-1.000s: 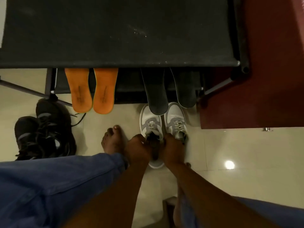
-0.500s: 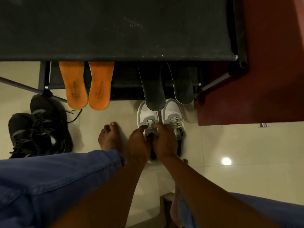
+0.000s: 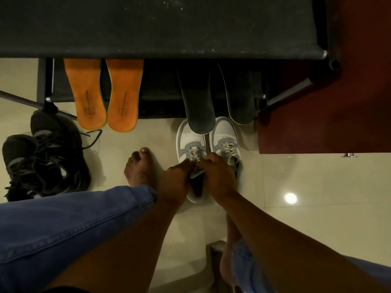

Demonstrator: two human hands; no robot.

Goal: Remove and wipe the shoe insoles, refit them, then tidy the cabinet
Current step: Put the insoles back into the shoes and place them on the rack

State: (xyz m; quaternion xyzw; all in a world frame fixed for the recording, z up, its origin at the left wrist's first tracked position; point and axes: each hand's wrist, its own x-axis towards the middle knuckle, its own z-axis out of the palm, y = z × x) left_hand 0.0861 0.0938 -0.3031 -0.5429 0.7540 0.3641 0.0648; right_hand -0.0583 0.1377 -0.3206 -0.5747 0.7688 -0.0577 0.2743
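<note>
Nearest, our left hand [image 3: 175, 178] and right hand [image 3: 218, 174] have moved from the heel opening of the left white sneaker [image 3: 191, 157] up to its tongue, each grip now pinched on the tongue and laces, so we judge the shoe is being spread to take its insole. Beyond, the dark insoles [image 3: 198, 102] and orange insoles [image 3: 105, 96] still lie on the rack shelf [image 3: 158, 98], not yet refitted

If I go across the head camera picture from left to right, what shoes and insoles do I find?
Black shoes → orange insoles → dark insoles, jutting from the rack above the white and grey sneakers, where both hands, left hand and right hand, work at the left sneaker's laces.
</note>
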